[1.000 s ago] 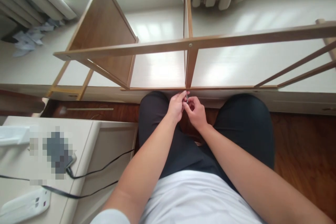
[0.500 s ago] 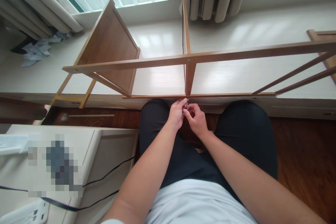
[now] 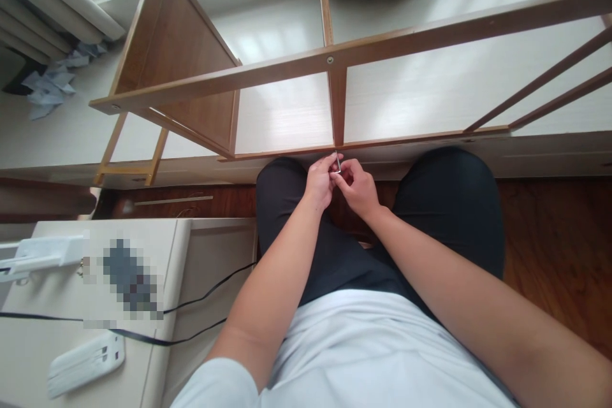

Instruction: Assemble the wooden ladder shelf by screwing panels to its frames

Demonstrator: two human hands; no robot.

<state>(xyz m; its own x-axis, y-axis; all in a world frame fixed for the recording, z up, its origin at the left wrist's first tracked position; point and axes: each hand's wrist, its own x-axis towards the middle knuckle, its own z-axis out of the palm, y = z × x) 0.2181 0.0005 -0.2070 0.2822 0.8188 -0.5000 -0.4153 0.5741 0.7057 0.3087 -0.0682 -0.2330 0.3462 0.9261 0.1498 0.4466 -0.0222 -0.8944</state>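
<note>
A small L-shaped metal hex key [image 3: 339, 167] stands at the near edge of a wooden shelf frame [image 3: 287, 75], its long arm pointing up towards the lower rail [image 3: 282, 153]. My left hand [image 3: 319, 183] is closed around the key's long arm, just below where the upright [image 3: 337, 105] meets that rail. The thumb and fingers of my right hand [image 3: 358, 190] pinch at the key's bent end. Any screw at the key's tip is too small to make out. A screw head [image 3: 329, 60] shows in the upper rail.
The frame lies across a pale ledge [image 3: 277, 121], with a wooden panel [image 3: 184, 57] at its left. Left of my legs stands a white cabinet [image 3: 157, 357] bearing a power bank [image 3: 86, 363], black cords and a blurred object. Crumpled paper [image 3: 50, 89] lies far left.
My view has tilted down and moved closer, so the frame sits higher in the picture. Both hands stay at the hex key, whose bent end now shows more clearly.
</note>
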